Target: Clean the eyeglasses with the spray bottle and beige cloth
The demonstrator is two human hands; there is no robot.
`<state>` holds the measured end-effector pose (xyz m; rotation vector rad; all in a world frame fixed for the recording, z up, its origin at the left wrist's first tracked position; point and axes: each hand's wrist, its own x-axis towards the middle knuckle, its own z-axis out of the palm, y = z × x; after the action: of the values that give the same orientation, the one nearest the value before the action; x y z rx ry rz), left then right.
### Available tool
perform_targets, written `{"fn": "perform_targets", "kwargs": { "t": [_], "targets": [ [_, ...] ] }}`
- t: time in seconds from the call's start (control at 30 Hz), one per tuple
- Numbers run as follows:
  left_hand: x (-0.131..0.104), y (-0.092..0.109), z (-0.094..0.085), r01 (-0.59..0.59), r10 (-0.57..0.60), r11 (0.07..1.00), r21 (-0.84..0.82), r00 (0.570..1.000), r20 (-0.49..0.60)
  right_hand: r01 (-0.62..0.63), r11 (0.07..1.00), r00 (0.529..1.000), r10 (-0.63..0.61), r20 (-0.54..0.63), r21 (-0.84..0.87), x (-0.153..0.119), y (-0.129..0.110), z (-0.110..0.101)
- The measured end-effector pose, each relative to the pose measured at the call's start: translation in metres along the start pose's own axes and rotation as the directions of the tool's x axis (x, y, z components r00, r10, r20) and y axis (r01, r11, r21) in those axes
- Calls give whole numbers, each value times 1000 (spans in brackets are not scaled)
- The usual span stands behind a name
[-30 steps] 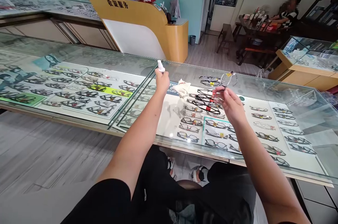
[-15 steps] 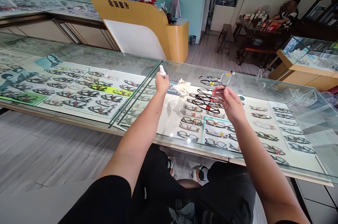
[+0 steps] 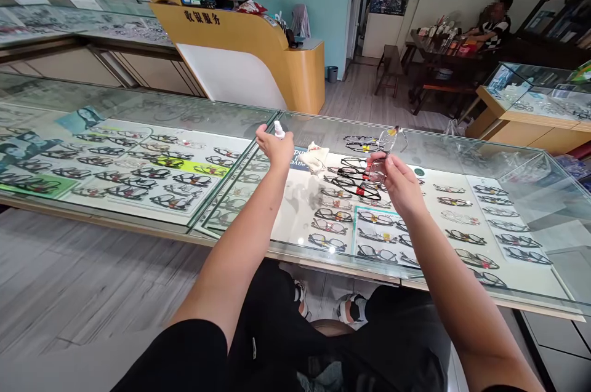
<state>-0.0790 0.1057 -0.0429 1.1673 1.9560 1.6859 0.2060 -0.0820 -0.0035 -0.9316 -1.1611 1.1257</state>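
Near the seam of the glass counter, my left hand (image 3: 276, 146) is around a small white spray bottle (image 3: 279, 129); its nozzle end shows above the hand, and the index finger reaches out to the left. My right hand (image 3: 401, 181) pinches a pair of clear-framed glasses (image 3: 388, 141) above the counter, fingers closed on it. Between the hands, a crumpled cream cloth (image 3: 315, 158) lies on the glass. Several dark-framed glasses (image 3: 354, 186) are just left of my right hand.
The glass display counter (image 3: 249, 238) holds rows of glasses and runs across the view. Behind it stand a yellow service desk (image 3: 305, 75) and a wooden bench (image 3: 390, 66). A person (image 3: 496, 26) sits at a dark table at the back right.
My left hand has turned and its index finger has spread from the bottle. The glasses in my right hand are held much as before. The view has shifted slightly.
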Motion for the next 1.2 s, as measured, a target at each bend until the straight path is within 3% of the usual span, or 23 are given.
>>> {"fn": "perform_targets", "kwargs": {
  "t": [0.07,0.13,0.17,0.23,0.3,0.37,0.5,0.63,0.87,1.0,1.1,1.2],
  "targets": [
    [-11,15,-9,-182,182,982,-52,983,-1,-5,1000,1000,5,4,-2,0,0,0],
    [-22,26,-17,-344,360,932,-115,913,193,-10,1000,1000,10,5,-15,-1,0,1],
    [-27,29,-19,-389,411,912,-133,850,329,-11,1000,1000,11,5,-18,-1,0,1],
    [-35,30,-22,-432,408,895,-108,701,585,-13,1000,1000,13,8,-11,-1,-1,1],
    [-39,27,-21,-465,340,884,-35,591,731,-17,1000,1000,17,6,-5,-1,-2,1],
    [-40,21,-17,-493,279,869,30,541,793,-20,1000,1000,20,-2,-14,-1,-3,2],
    [-37,12,-11,-527,222,844,96,506,834,-28,999,1000,27,-10,-40,-1,-4,2],
    [-35,8,-10,-532,215,840,103,502,838,-33,999,999,32,-15,-29,-2,-4,2],
    [-36,10,-10,-497,225,860,115,572,789,-14,999,1000,13,-4,-43,-2,-4,2],
    [-38,18,-12,-533,372,844,67,669,643,-18,999,1000,18,-12,-50,-2,-5,2],
    [-41,25,-15,-474,401,881,-4,742,537,-26,999,1000,25,-12,-43,-1,-5,3],
    [-45,31,-19,-422,416,901,-101,775,476,-28,999,1000,28,-6,-24,-1,-3,3]
  ]
}}
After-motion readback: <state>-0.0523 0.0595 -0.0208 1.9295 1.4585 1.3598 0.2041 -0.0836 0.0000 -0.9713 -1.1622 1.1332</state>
